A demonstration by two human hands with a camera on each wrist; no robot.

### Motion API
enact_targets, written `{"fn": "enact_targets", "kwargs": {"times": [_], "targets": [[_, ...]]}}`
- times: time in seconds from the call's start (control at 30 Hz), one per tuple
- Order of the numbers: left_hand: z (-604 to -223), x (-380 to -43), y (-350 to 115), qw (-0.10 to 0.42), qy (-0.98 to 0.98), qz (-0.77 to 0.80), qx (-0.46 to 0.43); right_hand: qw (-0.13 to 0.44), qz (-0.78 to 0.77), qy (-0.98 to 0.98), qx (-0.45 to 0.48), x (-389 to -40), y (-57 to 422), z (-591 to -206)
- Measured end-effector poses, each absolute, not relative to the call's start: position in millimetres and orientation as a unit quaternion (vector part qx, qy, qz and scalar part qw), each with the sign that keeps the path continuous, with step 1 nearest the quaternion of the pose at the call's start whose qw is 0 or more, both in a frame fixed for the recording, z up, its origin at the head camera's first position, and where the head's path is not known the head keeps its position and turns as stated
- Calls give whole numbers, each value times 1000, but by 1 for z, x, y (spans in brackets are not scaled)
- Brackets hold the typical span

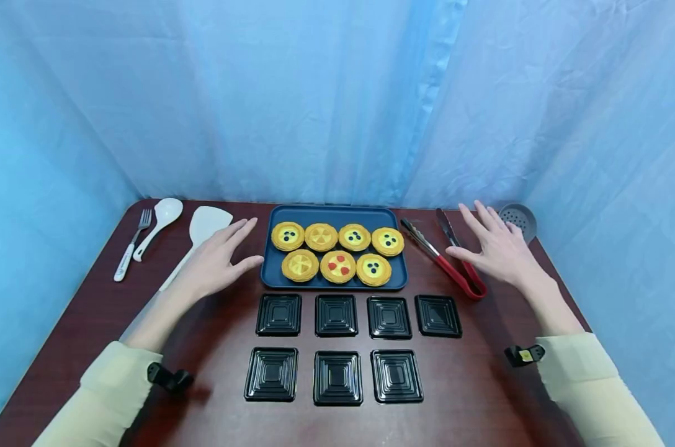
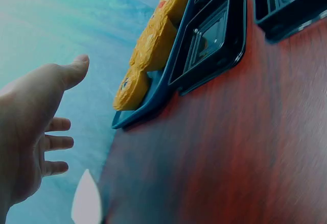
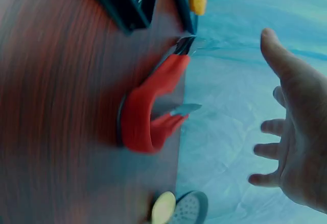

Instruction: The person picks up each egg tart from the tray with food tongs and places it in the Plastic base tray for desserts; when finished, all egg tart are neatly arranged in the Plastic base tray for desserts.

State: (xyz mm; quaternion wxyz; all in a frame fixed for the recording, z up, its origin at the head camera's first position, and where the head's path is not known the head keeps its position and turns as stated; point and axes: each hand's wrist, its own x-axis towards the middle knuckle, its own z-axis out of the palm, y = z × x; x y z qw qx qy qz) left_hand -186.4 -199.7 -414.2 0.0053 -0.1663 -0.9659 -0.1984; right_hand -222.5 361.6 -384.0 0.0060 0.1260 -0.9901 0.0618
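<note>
Nothing is held in the left grip (image 1: 217,261): its fingers are spread apart, and it is held above the desk (image 1: 471,391) beside the left edge of the tray (image 1: 332,213), near the white turner (image 1: 209,222). The right grip (image 1: 498,246) is likewise spread and unloaded, raised by the red-handled tongs (image 1: 455,273), which are laid splayed off the tray's right edge.

Seven tarts (image 1: 338,267) are carried in two rows on the tray, at the middle of the desk's far edge. Off the tray's near edge, seven black containers (image 1: 337,379) are laid out, with no tart seen in any. A skimmer (image 1: 518,218) is found at the far right corner, a fork (image 1: 125,259) and a white ladle (image 1: 168,212) at the far left.

The stage is judged to be one of readiness. For any pick-up, a grip would need to be lowered and closed, the tongs being nearest on the right.
</note>
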Motion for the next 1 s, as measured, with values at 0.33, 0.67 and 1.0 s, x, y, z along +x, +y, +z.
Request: {"fn": "enact_targets", "kwargs": {"times": [0.33,0.67,1.0], "targets": [[-450,-188,-190,-35,-945,-298,-129,1,168,-983,73,-219,362,-408],[-462,-186,-189,-70,-932,-330,-134,-53,145,-988,29,-210,360,-441],[-462,-188,-197,-109,-925,-322,-169,-60,123,-990,45,-212,356,-442]]}}
